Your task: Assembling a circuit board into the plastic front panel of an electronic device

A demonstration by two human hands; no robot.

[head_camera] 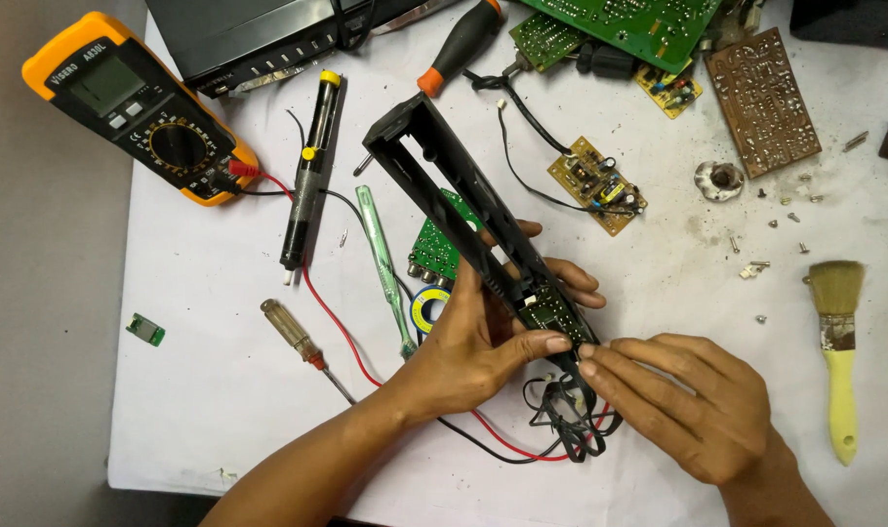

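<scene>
Both hands are on a long black plastic frame (464, 200), held tilted above the white tabletop (220, 400). The left hand (473, 342) is wrapped around its lower end, thumb pressed next to the small green circuit board (551, 310) fitted inside. The right hand (693, 400) has its fingertips pinched together at that same end, right above a bundle of black wires (561, 415). A yellow multimeter (137, 102) and a paintbrush (837, 342) sit off to the sides.

A white sheet (220, 410) covered the work surface under even, soft light; past the sheet's edge, well left of the fingers, a bare grey tabletop (44, 342) showed.
</scene>
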